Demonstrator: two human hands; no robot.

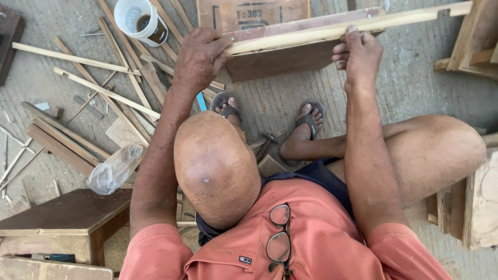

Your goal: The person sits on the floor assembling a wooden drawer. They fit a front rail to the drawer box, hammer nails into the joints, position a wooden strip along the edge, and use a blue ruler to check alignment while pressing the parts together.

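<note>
While both grip it, left hand (199,57) and right hand (358,54) flank the pale wooden strip (332,30).

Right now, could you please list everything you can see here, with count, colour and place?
Strip: one, pale wood, held along the panel's upper edge.
Panel: one, brown, under the strip, above the feet.
Cup: one, white, top left on the floor.
Offcuts: many, pale and brown, scattered on the left floor.
Bag: one, clear plastic, by the stool.
Stool: one, dark brown, lower left.
Frames: several, wooden, along the right edge.
Glasses: one pair, dark, hanging on the orange shirt.
Sandals: two, dark, on the feet.
Left hand: grip on the strip's left end.
Right hand: grip on the strip further right.
</note>
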